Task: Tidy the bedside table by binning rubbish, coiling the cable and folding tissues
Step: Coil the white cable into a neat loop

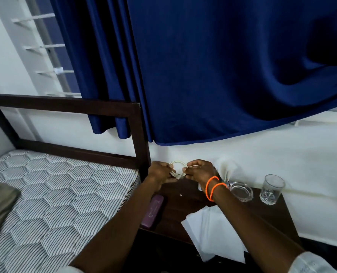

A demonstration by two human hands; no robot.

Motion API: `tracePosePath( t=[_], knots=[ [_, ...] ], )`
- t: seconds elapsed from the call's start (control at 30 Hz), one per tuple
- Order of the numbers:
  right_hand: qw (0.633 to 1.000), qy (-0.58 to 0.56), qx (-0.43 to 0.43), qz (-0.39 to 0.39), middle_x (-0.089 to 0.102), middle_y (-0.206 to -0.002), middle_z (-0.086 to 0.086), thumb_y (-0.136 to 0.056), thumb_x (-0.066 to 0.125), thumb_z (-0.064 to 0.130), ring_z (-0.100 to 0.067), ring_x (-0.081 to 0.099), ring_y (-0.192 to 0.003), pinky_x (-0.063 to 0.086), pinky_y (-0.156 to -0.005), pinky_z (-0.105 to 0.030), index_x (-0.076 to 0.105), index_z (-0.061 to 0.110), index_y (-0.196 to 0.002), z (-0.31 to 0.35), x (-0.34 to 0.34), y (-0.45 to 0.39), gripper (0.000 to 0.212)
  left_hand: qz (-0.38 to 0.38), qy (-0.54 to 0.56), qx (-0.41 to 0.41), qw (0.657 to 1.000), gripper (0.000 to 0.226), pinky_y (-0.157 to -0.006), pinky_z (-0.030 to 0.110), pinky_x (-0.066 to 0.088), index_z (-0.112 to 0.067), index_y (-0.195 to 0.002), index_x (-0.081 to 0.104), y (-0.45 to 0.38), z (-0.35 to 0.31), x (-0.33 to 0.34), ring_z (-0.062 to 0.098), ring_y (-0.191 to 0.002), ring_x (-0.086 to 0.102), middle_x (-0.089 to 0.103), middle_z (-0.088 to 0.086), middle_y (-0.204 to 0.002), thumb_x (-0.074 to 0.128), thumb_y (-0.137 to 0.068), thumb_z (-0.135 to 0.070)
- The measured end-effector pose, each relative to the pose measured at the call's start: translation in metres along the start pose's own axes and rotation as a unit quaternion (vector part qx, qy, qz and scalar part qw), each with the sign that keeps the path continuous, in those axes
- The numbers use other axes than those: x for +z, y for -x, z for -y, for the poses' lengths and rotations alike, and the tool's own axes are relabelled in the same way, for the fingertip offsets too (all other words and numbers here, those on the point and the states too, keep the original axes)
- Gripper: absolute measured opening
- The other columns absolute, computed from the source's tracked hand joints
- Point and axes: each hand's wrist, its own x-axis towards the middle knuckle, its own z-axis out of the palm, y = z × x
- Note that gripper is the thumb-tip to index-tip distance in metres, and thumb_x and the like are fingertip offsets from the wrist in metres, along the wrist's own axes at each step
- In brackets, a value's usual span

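Observation:
A white cable (177, 164) is wound into a small round coil, held up over the back of the dark wooden bedside table (185, 201). My left hand (159, 171) pinches the coil's left side and my right hand (200, 170) pinches its right side. White tissues (209, 231) lie spread flat at the table's front edge, partly under my right forearm. A crumpled white tissue or wrapper (225, 167) stands behind my right wrist, against the wall.
A purple case (153, 210) lies on the table's left edge. A glass ashtray (241, 191) and an empty drinking glass (272, 189) stand at the back right. The bed's mattress (55, 194) and dark headboard (142, 134) are on the left, blue curtains (223, 66) above.

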Motion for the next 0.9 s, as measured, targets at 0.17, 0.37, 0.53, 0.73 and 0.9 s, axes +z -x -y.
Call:
tracePosePath(
  t=[0.17, 0.37, 0.53, 0.73, 0.9],
  knots=[
    [0.998, 0.021, 0.023, -0.052, 0.063, -0.070, -0.017, -0.073, 0.078, -0.012, -0.025, 0.061, -0.064, 0.057, -0.062, -0.036, 0.061, 0.006, -0.067, -0.047, 0.007, -0.029, 0.025, -0.040, 0.015, -0.052, 0.998, 0.020, -0.076, 0.052, 0.064, 0.015, -0.110, 0.064, -0.037, 0.038, 0.009, 0.037, -0.091, 0.074, 0.070, 0.028, -0.114, 0.066, -0.092, 0.008],
    [0.985, 0.143, 0.004, -0.099, 0.076, -0.088, -0.020, -0.070, 0.083, -0.002, -0.025, 0.069, -0.078, 0.059, -0.083, -0.038, 0.077, -0.001, -0.085, -0.101, 0.015, -0.061, 0.016, -0.065, -0.045, -0.058, 0.995, 0.011, -0.054, 0.029, 0.062, -0.001, -0.098, 0.074, -0.085, 0.074, 0.009, 0.021, -0.071, 0.076, 0.075, 0.022, -0.103, 0.073, -0.087, 0.001],
    [0.972, 0.208, -0.016, -0.111, 0.078, -0.089, -0.014, -0.072, 0.083, 0.006, -0.025, 0.072, -0.086, 0.056, -0.083, -0.031, 0.080, 0.004, -0.091, -0.134, 0.027, -0.086, 0.019, -0.097, -0.189, -0.038, 0.976, 0.022, -0.085, 0.037, 0.063, -0.011, -0.103, 0.081, -0.131, 0.098, 0.009, 0.028, -0.103, 0.075, 0.079, 0.013, -0.108, 0.080, -0.083, -0.018],
    [0.947, 0.311, -0.022, -0.071, 0.077, -0.093, -0.016, -0.078, 0.075, 0.010, -0.028, 0.072, -0.090, 0.051, -0.081, -0.032, 0.080, 0.004, -0.092, -0.149, 0.038, -0.118, 0.016, -0.104, -0.333, -0.017, 0.937, 0.024, -0.095, 0.031, 0.056, -0.020, -0.104, 0.082, -0.154, 0.115, 0.009, 0.025, -0.108, 0.073, 0.079, 0.009, -0.110, 0.078, -0.084, -0.031],
    [0.937, 0.341, -0.030, -0.066, 0.076, -0.104, -0.011, -0.083, 0.071, 0.014, -0.026, 0.070, -0.100, 0.049, -0.087, -0.026, 0.079, 0.008, -0.101, -0.158, 0.041, -0.126, 0.021, -0.114, -0.377, 0.007, 0.919, 0.021, -0.093, 0.033, 0.056, -0.020, -0.105, 0.082, -0.157, 0.122, 0.005, 0.028, -0.109, 0.072, 0.078, 0.010, -0.110, 0.074, -0.085, -0.024]
  ],
)
